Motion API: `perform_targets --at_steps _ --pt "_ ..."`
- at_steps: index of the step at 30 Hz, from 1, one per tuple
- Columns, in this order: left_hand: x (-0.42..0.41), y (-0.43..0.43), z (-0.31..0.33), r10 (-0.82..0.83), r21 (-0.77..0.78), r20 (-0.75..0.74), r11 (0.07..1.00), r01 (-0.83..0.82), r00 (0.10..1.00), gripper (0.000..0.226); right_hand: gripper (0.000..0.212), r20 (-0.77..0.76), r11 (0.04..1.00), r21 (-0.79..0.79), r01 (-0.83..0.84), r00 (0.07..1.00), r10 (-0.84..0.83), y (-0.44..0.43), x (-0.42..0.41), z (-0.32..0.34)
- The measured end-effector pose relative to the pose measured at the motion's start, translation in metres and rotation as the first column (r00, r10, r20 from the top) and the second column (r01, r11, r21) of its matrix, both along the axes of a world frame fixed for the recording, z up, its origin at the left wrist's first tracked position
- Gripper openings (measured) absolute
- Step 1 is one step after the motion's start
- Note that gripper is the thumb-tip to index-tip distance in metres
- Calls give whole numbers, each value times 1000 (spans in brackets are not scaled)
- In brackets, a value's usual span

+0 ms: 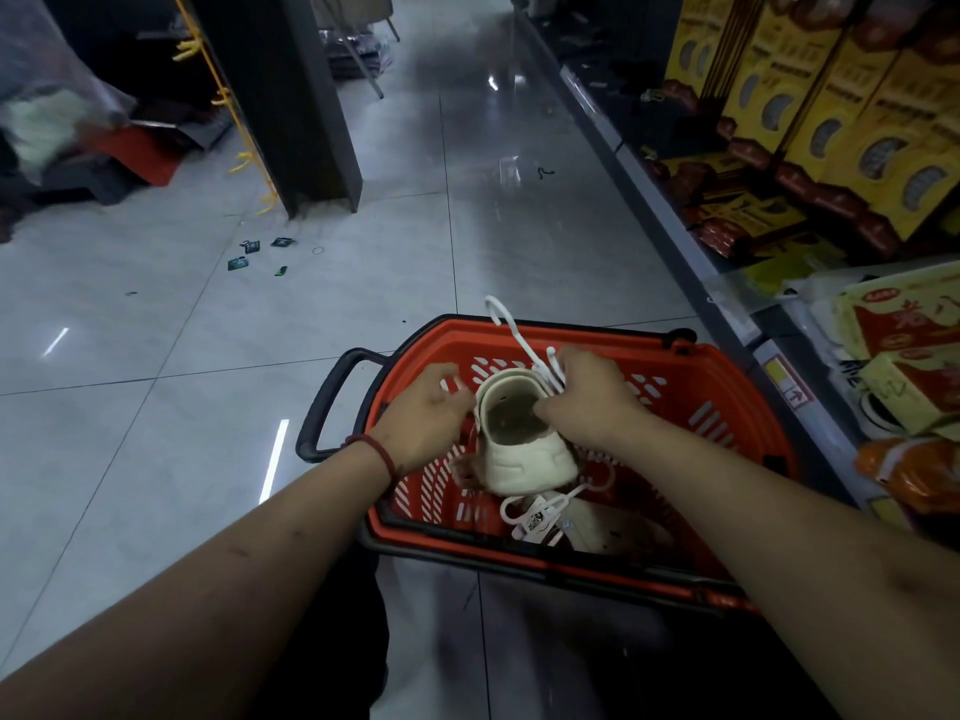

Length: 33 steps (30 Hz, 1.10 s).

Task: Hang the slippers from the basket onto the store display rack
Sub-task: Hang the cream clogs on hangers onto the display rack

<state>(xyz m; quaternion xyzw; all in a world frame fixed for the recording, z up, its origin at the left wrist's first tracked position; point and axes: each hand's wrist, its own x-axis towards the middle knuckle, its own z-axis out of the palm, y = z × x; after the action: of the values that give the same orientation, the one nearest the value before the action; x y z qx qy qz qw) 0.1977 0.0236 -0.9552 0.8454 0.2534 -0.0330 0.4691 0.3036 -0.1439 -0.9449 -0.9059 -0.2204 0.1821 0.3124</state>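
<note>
- Head view looks down along your two bare forearms to a cream slipper (524, 454) held between your hands, above the red basket (727, 387).
- Your left hand (426, 413) is curled against the slipper's left side. Its fingertips are hidden behind the shoe, with a bit of white plastic showing between the fingers.
- Your right hand (587, 397) pinches the slipper's collar, thumb on the rim of the opening. The other fingers are folded out of sight.
- A white hanger (511, 330) rises from under your right fingers, its hook beyond both hands. How it joins the slipper is covered by that hand.
- Below your hands, inside the basket, lies a second slipper (618, 532) with its own white hanger loop and a tag (535, 522). The print is too small to read, and your right forearm cuts off part of it.
- A red cord bracelet (376, 452) circles your left wrist.
- Left of your left hand, the basket's black handle (332, 402) sticks out.
- Right of your right arm, shelves of yellow boxes (831, 111) run off the frame.
</note>
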Motion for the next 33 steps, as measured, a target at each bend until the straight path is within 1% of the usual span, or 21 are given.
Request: perform_targets --at_steps 1,3,5,7,9,11,13,14,16,18,19,21,22,24,25,26,28,30,31,32,33 --pt "0 2 0 2 48 -45 999 0 999 39 30 9 1000 2 -8 1000 8 0 -1 0" --pt "-3 6 0 -38 191 -166 979 69 985 53 31 19 1000 2 -16 1000 16 0 -2 2" --pt "-8 7 1 -58 359 -246 922 147 968 61 32 36 999 -19 -37 999 37 0 -4 3" --pt "-9 11 -2 -50 496 -218 854 155 975 59 35 56 997 -48 -68 996 71 0 -5 4" --pt "-7 15 -5 -52 560 -133 820 119 990 53 38 62 994 -62 -91 994 95 0 -6 4" --pt "-5 14 -5 -108 576 -73 807 130 991 47 39 60 992 -58 -108 992 111 0 -8 4" --pt "-2 7 -4 -184 540 -62 821 188 981 45 36 59 991 -50 -126 990 129 1 -10 4" --pt "-1 3 -4 -206 529 -68 822 211 976 45 33 58 990 -47 -134 989 137 1 -11 4" --pt "0 -3 -3 -240 554 -99 793 254 966 42 28 59 989 -46 -143 988 146 2 -13 4" --pt "0 -5 -5 -269 567 -137 768 298 953 33 27 73 988 -46 -148 986 151 2 -15 7" --pt "0 -5 -7 -274 559 -147 770 308 951 27 28 75 987 -44 -156 984 159 2 -16 8" --pt "0 -4 -8 -255 541 -120 794 278 960 21 35 74 982 -44 -185 979 187 2 -18 11" --pt "1 -4 -7 -232 556 -93 795 244 968 23 36 68 979 -34 -201 977 203 2 -19 13" --pt "3 -2 -3 -181 625 -46 762 169 982 26 31 61 977 30 -211 976 209 3 -17 16" --pt "4 -1 -1 -158 661 -26 738 136 987 25 26 46 978 86 -191 981 187 2 -16 19" --pt "4 1 0 -140 693 -10 713 108 990 23 22 0 975 159 -153 988 155 1 -14 23" --pt "4 5 -1 -109 733 10 677 67 994 16 21 -146 947 318 -43 985 93 -4 -10 30" --pt "4 7 -5 -105 764 10 643 60 994 14 23 -300 886 455 86 952 62 -10 -3 37" --pt "4 6 -6 -108 783 1 618 66 994 15 25 -369 855 503 129 926 77 -12 0 40" --pt "4 6 -6 -111 801 -7 594 72 994 15 26 -433 836 527 153 895 109 -15 2 43" --pt "4 5 -6 -114 819 -8 570 73 993 16 26 -486 838 524 153 861 147 -18 4 46"
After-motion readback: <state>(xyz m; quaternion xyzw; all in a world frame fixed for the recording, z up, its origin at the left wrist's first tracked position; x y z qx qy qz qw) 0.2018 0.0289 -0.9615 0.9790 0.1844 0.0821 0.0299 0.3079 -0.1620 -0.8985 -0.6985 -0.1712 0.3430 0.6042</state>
